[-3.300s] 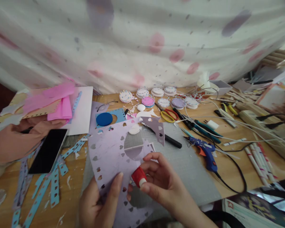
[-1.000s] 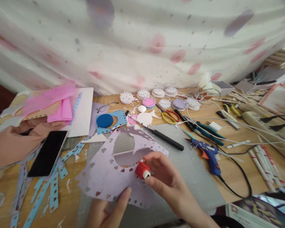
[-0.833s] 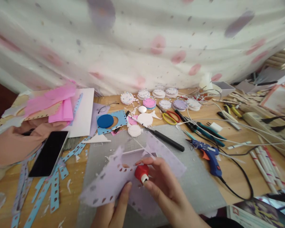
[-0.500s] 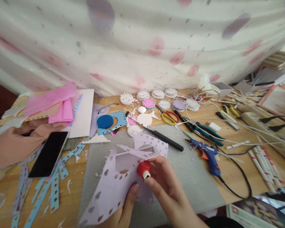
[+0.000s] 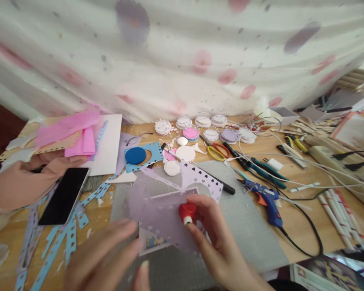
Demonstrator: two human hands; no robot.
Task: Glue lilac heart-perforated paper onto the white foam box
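My right hand (image 5: 221, 248) grips a small red punch (image 5: 186, 211) clamped on the edge of a lilac paper sheet (image 5: 157, 204) with heart-shaped holes along its borders. The sheet is bent and lifted above a grey cutting mat (image 5: 248, 230). Motion blurs my left hand (image 5: 104, 258), which hovers with spread fingers at the sheet's lower left edge; nothing is visibly pinched in it.
Another person's peach sleeve (image 5: 18, 184) rests at the left beside a black phone (image 5: 63, 196). Blue punched strips (image 5: 68, 232), a blue disc (image 5: 135, 155), scissors (image 5: 216, 150), a black-handled knife (image 5: 226, 186), a blue glue gun (image 5: 267, 199) with cable and several round decorated discs (image 5: 202, 121) crowd the wooden table.
The lilac sheet was turned and folded around the punch. My left hand has left the sheet's lower edge and swung left, blurred, with spread fingers. The punch stays in my right hand.
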